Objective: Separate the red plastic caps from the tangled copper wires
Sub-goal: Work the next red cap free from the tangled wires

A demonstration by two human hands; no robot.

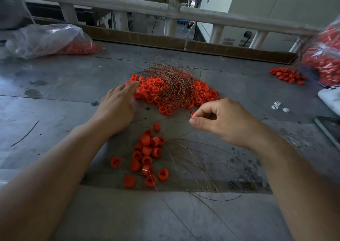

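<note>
red caps (147, 93) just ahead of my grips
left grip (117, 108) lay flat-fingered against them; right grip (220, 119) pinched a strand of the copper wires (173, 86).

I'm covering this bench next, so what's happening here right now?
A person is sorting a tangled pile of red caps and copper wire on a grey table. The left hand rests flat, fingers straight, against the pile's left edge. The right hand pinches what looks like a single wire just in front of the pile. A smaller group of caps lies nearer the person beside loose wires. Most of the pile is not yet sorted.
</note>
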